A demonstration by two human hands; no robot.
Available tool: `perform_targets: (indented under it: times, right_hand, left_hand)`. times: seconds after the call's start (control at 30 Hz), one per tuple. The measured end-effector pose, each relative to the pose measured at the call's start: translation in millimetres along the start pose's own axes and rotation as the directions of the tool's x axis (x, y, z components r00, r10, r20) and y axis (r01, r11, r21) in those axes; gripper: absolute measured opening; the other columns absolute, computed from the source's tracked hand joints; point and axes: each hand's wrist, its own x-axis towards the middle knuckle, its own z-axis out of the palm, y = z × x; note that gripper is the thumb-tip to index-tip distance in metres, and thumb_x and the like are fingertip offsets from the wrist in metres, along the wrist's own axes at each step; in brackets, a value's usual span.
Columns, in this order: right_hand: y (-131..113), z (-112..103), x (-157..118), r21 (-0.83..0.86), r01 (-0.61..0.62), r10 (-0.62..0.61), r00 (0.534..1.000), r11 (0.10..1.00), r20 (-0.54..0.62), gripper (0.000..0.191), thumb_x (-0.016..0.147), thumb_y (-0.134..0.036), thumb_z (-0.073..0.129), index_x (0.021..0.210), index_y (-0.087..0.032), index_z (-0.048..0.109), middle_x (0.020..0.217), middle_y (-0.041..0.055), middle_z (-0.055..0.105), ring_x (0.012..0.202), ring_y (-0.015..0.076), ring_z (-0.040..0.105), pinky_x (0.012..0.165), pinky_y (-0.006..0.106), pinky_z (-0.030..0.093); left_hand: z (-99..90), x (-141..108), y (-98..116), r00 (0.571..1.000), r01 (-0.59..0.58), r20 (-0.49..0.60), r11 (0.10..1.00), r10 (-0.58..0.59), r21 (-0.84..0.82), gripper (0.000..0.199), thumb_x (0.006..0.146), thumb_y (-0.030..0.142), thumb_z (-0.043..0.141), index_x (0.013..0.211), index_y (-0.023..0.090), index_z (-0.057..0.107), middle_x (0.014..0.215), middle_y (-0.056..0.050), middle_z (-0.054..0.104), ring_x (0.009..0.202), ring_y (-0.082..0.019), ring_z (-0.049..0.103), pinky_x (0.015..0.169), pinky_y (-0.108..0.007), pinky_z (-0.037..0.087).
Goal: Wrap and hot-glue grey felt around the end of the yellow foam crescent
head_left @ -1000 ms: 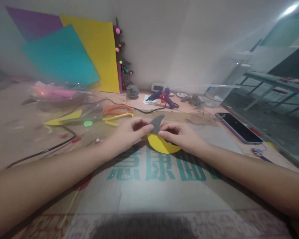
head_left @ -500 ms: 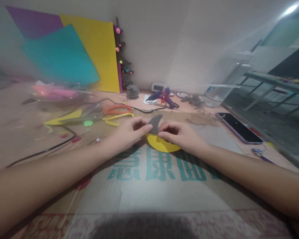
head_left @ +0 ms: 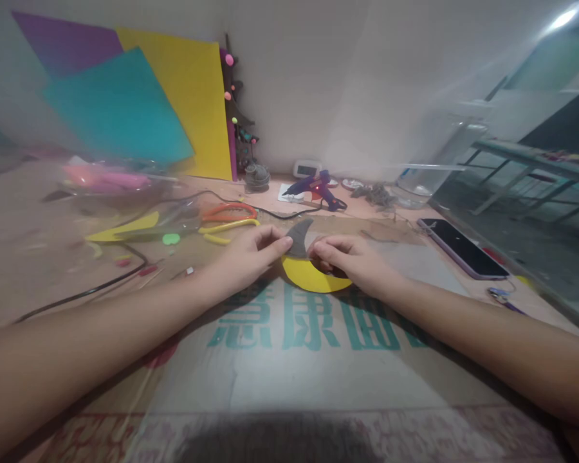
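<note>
Between my hands is a grey, fin-shaped curved piece [head_left: 298, 239] with its tip pointing up. A yellow crescent [head_left: 313, 278] of sheet material lies just below it, and the two meet; whether they are joined I cannot tell. My left hand [head_left: 263, 249] pinches the grey piece's left edge between thumb and fingers. At the right, my right hand [head_left: 345, 257] has its thumb and fingers pressed together, over the dark inner gap of the crescent and against its right end. Whatever those fingertips hold is hidden.
A purple glue gun [head_left: 316, 188] with a lit red light and a cable stands behind my hands. Orange-handled [head_left: 229, 212] and yellow-handled [head_left: 229, 226] tools lie left. A phone [head_left: 463, 247] and a clear container [head_left: 417, 186] are right. Coloured sheets [head_left: 120, 109] lean on the wall.
My right thumb has come off the grey piece's lower edge and drawn slightly up and back, showing more of the crescent's inner curve. My left hand keeps its hold.
</note>
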Motion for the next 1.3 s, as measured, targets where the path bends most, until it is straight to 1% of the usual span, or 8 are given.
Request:
perform_targets:
  times: [0.17, 0.3, 0.43, 0.6, 0.77, 0.9, 1.1, 1.3]
  right_hand:
    - [4, 4, 3, -0.057, -0.033, 0.029, 0.998, 0.998, -0.061, 0.023, 0.073, -0.038, 0.07, 0.082, -0.017, 0.066, 0.074, 0.0002, 0.063, 0.065, 0.0116, 0.052, 0.062, 0.026, 0.042]
    - [7, 5, 5, -0.1, -0.021, 0.015, 0.998, 0.995, -0.066, 0.021, 0.075, -0.038, 0.066, 0.079, -0.017, 0.066, 0.075, 0.0003, 0.063, 0.067, 0.0126, 0.053, 0.063, 0.026, 0.042]
    - [12, 5, 5, -0.023, 0.001, -0.003, 0.997, 1.0, -0.081, 0.023, 0.077, -0.039, 0.064, 0.083, -0.017, 0.065, 0.077, 0.001, 0.063, 0.07, 0.014, 0.055, 0.063, 0.026, 0.043]
    - [14, 5, 7, -0.049, 0.026, -0.032, 0.993, 0.998, -0.116, 0.026, 0.077, -0.041, 0.066, 0.082, -0.016, 0.064, 0.077, 0.0013, 0.063, 0.071, 0.0146, 0.056, 0.065, 0.027, 0.042]
    - [10, 4, 6, -0.07, 0.018, -0.025, 0.994, 0.997, -0.104, 0.025, 0.078, -0.041, 0.066, 0.081, -0.016, 0.064, 0.077, 0.0019, 0.062, 0.071, 0.0149, 0.054, 0.063, 0.026, 0.04]
    - [9, 4, 6, -0.02, 0.034, -0.035, 0.996, 0.999, -0.079, 0.03, 0.079, -0.045, 0.066, 0.08, -0.015, 0.063, 0.072, 0.0011, 0.058, 0.066, 0.0125, 0.05, 0.058, 0.025, 0.038]
    - [14, 6, 7, 0.057, 0.042, -0.038, 0.997, 0.997, -0.063, 0.048, 0.086, -0.063, 0.048, 0.08, -0.017, 0.056, 0.056, -0.0054, 0.044, 0.046, 0.0079, 0.037, 0.044, 0.022, 0.03]
    - [16, 7, 6, 0.016, 0.033, -0.032, 0.997, 0.999, -0.071, 0.035, 0.078, -0.05, 0.066, 0.085, -0.016, 0.061, 0.063, -0.0022, 0.055, 0.052, 0.009, 0.047, 0.047, 0.021, 0.037]
  left_hand:
    - [-0.5, 1, 1, 1.0, 0.0, -0.018, 0.999, 0.0, 0.043, 0.028, 0.084, 0.043, 0.058, 0.072, 0.017, 0.055, 0.065, 0.002, 0.05, 0.059, -0.011, 0.046, 0.055, -0.023, 0.037]
    - [-0.3, 2, -3, 1.0, -0.011, -0.001, 0.999, 0.011, 0.036, 0.034, 0.086, 0.049, 0.055, 0.074, 0.017, 0.055, 0.065, 0.002, 0.051, 0.059, -0.011, 0.045, 0.053, -0.022, 0.036]
    - [1.1, 4, -6, 1.0, 0.005, 0.002, 0.999, -0.005, -0.043, 0.039, 0.091, 0.053, 0.045, 0.077, 0.018, 0.055, 0.063, 0.003, 0.048, 0.056, -0.011, 0.043, 0.05, -0.023, 0.034]
    - [2.4, 6, -7, 0.998, -0.068, -0.005, 0.998, 0.068, 0.005, 0.028, 0.085, 0.044, 0.056, 0.078, 0.017, 0.055, 0.067, 0.003, 0.051, 0.062, -0.012, 0.047, 0.057, -0.023, 0.038]
    - [2.2, 8, -10, 0.996, -0.09, -0.002, 0.996, 0.09, 0.023, 0.028, 0.086, 0.044, 0.053, 0.079, 0.017, 0.055, 0.07, 0.002, 0.052, 0.064, -0.012, 0.047, 0.059, -0.023, 0.038]
    - [1.6, 7, -9, 0.997, -0.078, -0.007, 0.996, 0.078, 0.032, 0.033, 0.088, 0.049, 0.049, 0.077, 0.018, 0.054, 0.066, 0.001, 0.052, 0.061, -0.013, 0.047, 0.055, -0.024, 0.038]
    - [1.7, 5, -9, 0.997, -0.073, -0.032, 0.996, 0.074, 0.056, 0.034, 0.087, 0.05, 0.049, 0.075, 0.019, 0.052, 0.06, 0.003, 0.048, 0.056, -0.013, 0.045, 0.053, -0.024, 0.036]
    - [3.2, 2, -4, 0.996, -0.084, -0.009, 0.993, 0.085, 0.08, 0.034, 0.087, 0.047, 0.051, 0.071, 0.018, 0.051, 0.062, 0.004, 0.045, 0.058, -0.012, 0.043, 0.054, -0.024, 0.034]
